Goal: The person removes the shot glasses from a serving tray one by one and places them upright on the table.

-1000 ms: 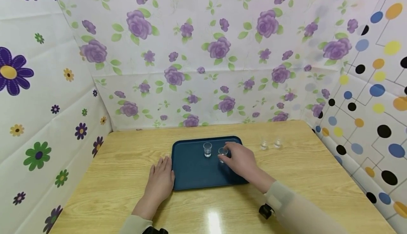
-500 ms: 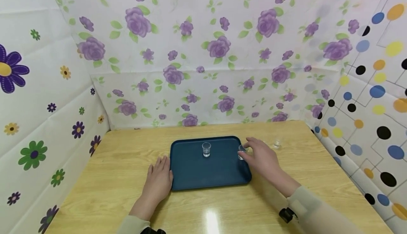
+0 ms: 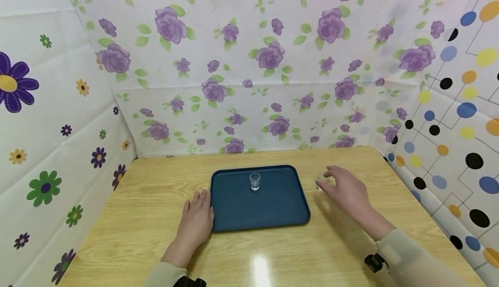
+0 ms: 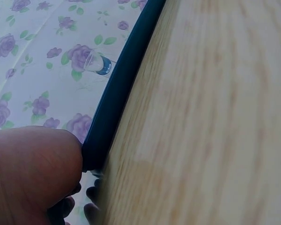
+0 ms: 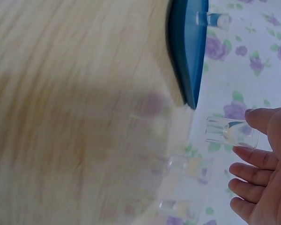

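Observation:
My right hand pinches a small clear shot glass between thumb and index finger, upright, over the wood right of the tray. The other fingers are spread loosely in the right wrist view. A second shot glass stands upright near the back middle of the dark blue tray. My left hand lies with straight fingers along the tray's left edge, its thumb side against the rim. In the left wrist view, part of that hand shows beside the tray's rim.
Two more clear glasses, one nearer and one beyond it, stand on the table past the held glass; the right hand hides them in the head view. The wooden table meets a flower-printed cloth at the back.
My right hand has carried its shot glass off the tray to the right, out over the table. My left hand stays at the tray's left edge.

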Demonstrator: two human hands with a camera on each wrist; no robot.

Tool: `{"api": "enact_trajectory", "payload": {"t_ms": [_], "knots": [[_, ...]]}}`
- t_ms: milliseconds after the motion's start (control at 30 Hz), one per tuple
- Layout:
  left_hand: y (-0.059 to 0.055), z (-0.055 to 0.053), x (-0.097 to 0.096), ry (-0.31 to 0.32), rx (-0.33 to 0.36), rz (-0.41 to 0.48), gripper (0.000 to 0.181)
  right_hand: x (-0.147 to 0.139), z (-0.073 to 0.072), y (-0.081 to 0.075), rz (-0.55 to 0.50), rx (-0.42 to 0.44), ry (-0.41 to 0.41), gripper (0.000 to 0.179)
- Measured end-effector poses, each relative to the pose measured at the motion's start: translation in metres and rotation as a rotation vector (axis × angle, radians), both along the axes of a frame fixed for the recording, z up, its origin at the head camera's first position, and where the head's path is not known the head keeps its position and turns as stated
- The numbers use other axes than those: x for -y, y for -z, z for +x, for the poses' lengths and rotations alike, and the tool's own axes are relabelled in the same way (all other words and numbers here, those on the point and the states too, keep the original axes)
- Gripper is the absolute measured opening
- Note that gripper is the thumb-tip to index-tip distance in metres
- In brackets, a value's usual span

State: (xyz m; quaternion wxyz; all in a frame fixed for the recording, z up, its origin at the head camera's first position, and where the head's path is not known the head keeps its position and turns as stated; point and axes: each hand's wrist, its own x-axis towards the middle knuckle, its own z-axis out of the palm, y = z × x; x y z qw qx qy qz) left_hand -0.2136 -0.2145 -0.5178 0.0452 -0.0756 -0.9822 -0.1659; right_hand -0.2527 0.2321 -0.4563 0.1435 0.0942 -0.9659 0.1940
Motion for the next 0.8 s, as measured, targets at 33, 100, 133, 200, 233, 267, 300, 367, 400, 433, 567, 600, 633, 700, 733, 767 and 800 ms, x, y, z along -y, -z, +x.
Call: {"api": "enact_trajectory", "payload": {"t_ms": [33,100,133,200,233,267,300,367,400,433,567,600,633,700,733,767,800], "knots": [[0.0,0.0,0.0,0.001,-0.002,0.0,0.057,-0.003,0.001,0.0,0.0,0.003,0.005,0.043],[-0.001,-0.001,0.0,0.002,-0.004,0.0,0.057,-0.008,0.002,0.001,0.008,0.01,0.016,0.043],[-0.001,-0.001,0.0,0.002,-0.005,0.0,0.057,-0.011,0.002,0.001,0.013,0.015,0.02,0.044],[-0.001,-0.002,0.0,0.003,-0.004,-0.001,0.057,-0.015,0.003,0.002,0.025,0.021,0.028,0.044],[-0.001,-0.002,0.0,0.004,-0.004,-0.002,0.057,-0.017,0.003,0.003,0.03,0.022,0.03,0.044],[-0.001,-0.002,0.0,0.004,-0.004,-0.002,0.057,-0.02,0.003,0.003,0.034,0.02,0.031,0.044],[-0.001,-0.002,0.0,0.004,-0.005,-0.001,0.057,-0.022,0.003,0.004,0.038,0.015,0.03,0.044],[-0.001,-0.002,0.0,0.005,-0.005,-0.002,0.057,-0.027,0.004,0.006,0.043,0.012,0.028,0.045],[-0.001,-0.002,0.0,0.005,-0.006,-0.001,0.057,-0.028,0.004,0.007,0.042,0.01,0.027,0.046],[-0.001,-0.002,0.0,0.004,-0.007,-0.001,0.057,-0.03,0.004,0.008,0.043,0.01,0.025,0.046],[-0.002,-0.001,0.0,0.003,-0.006,-0.002,0.057,-0.034,0.003,0.011,0.036,0.009,0.012,0.045],[-0.002,-0.001,0.0,0.002,-0.004,-0.001,0.057,-0.035,0.003,0.011,0.033,0.01,0.008,0.045],[-0.002,-0.001,0.0,0.001,-0.001,-0.001,0.057,-0.035,0.002,0.012,0.032,0.013,0.004,0.044],[-0.002,0.0,0.0,0.0,0.005,0.002,0.057,-0.036,0.003,0.015,0.032,0.021,-0.003,0.044],[-0.002,0.0,0.0,0.0,0.009,0.0,0.057,-0.036,0.003,0.016,0.033,0.024,-0.005,0.044],[-0.002,0.0,0.0,0.0,0.011,0.0,0.057,-0.036,0.003,0.016,0.034,0.026,-0.007,0.044],[-0.002,0.0,0.0,-0.001,0.013,-0.001,0.057,-0.036,0.003,0.017,0.036,0.026,-0.01,0.044]]}}
